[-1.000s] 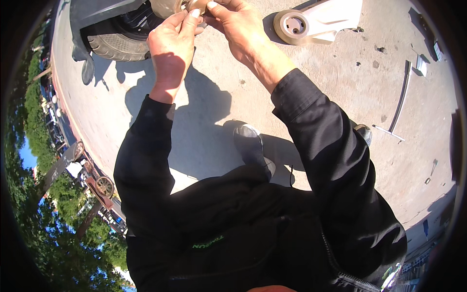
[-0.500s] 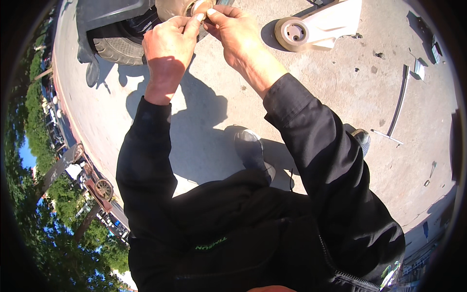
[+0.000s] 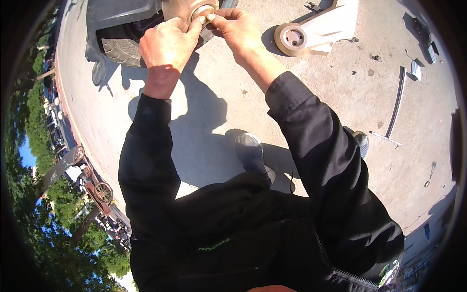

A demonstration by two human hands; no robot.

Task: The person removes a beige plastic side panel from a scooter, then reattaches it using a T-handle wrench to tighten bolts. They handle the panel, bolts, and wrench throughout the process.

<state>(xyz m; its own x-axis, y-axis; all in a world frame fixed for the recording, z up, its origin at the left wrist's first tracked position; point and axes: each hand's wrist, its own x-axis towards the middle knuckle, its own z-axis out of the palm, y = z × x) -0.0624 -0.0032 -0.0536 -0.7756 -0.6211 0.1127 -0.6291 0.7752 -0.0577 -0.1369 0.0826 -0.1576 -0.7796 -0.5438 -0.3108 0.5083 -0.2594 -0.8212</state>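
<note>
At the top of the head view my left hand [image 3: 166, 45] is closed in a pinch, thumb tip against the lower rim of a round tan ring-shaped part [image 3: 202, 9]. My right hand [image 3: 242, 33] pinches at the same rim from the right, its thumb close to the left thumb. What lies between the fingertips is too small to make out. The ring belongs to a tan, rounded piece [image 3: 176, 9] beside a dark panel [image 3: 119, 12] and a black tyre [image 3: 120, 50] of a vehicle. The picture's top edge cuts these off.
A white moulded part [image 3: 328, 24] with a tan round end [image 3: 291, 40] lies on the concrete [image 3: 233, 97] to the right. Further right is a long T-shaped bar [image 3: 397, 104]. A shoe [image 3: 249, 148] of mine shows below. A wheeled cart [image 3: 99, 192] stands far left.
The tan ring and the vehicle sit slightly lower in the picture, showing more of the ring. Both hands stay pinched at its rim, with the fingertips shifted only a little.
</note>
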